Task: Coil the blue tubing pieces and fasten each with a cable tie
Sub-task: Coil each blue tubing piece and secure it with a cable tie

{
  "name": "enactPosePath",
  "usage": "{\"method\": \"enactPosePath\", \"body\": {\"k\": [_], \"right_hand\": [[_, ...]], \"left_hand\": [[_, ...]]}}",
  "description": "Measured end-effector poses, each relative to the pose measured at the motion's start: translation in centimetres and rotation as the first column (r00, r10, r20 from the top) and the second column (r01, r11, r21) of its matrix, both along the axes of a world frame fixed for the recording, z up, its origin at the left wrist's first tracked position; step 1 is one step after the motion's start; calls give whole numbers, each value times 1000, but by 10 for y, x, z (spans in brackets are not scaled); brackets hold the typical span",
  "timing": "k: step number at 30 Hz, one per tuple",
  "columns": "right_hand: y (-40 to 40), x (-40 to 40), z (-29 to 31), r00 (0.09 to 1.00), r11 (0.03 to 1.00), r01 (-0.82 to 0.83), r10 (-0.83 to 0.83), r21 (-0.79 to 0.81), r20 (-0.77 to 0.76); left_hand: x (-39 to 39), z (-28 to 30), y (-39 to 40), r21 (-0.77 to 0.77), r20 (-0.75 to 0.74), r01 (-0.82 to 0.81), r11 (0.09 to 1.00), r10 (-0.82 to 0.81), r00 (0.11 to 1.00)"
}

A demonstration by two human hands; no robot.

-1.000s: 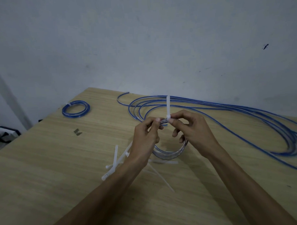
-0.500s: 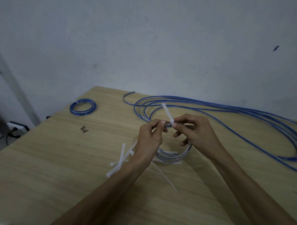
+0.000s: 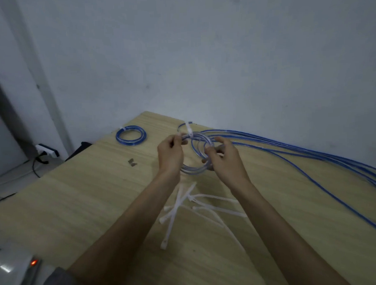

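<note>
Far left at about 9 o'clock: white power strip (image 3: 46, 150) on the floor, dark cable trailing off it. Small finished blue tubing coil (image 3: 130, 135) lying flat on the light wooden table (image 3: 82, 201) at roughly 11 o'clock from the hands, white tie poking out at its upper left edge. Tiny dark metal bit (image 3: 132, 162) just below that at 6 o'clock. Left hand (image 3: 170, 156) raised over the table, fingertips pinching the top of the held clear-blue tubing coil (image 3: 194, 169) right beside the white cable tie (image 3: 190, 130), tail sticking up toward 12. Right hand (image 3: 225, 162) curled round the coil's right side. Loose white cable ties (image 3: 198, 208) scattered on the table at 6 o'clock beneath the hands. Long uncoiled blue tubing (image 3: 300, 151) sweeping off toward 3 o'clock along the wall.
</note>
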State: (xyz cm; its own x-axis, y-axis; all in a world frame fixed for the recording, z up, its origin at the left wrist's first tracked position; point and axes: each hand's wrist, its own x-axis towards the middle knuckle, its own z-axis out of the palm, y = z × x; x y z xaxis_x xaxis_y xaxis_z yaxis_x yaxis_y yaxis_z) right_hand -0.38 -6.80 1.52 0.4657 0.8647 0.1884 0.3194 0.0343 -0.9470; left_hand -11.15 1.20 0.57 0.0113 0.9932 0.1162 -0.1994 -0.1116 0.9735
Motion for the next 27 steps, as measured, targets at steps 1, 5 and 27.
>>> {"method": "enactPosePath", "body": {"k": [1, 5, 27], "right_hand": [[11, -7, 1, 1000, 1000, -23, 22, -20, -20], [60, -32, 6, 997, 997, -78, 77, -13, -14], [287, -35, -31, 996, 987, 94, -93, -129, 12]], "left_hand": [[-9, 1, 13, -23, -6, -29, 999, 28, 1000], [-40, 6, 59, 9, -123, -67, 998, 67, 990], [-56, -26, 276, 343, -726, 21, 939, 250, 641]]}}
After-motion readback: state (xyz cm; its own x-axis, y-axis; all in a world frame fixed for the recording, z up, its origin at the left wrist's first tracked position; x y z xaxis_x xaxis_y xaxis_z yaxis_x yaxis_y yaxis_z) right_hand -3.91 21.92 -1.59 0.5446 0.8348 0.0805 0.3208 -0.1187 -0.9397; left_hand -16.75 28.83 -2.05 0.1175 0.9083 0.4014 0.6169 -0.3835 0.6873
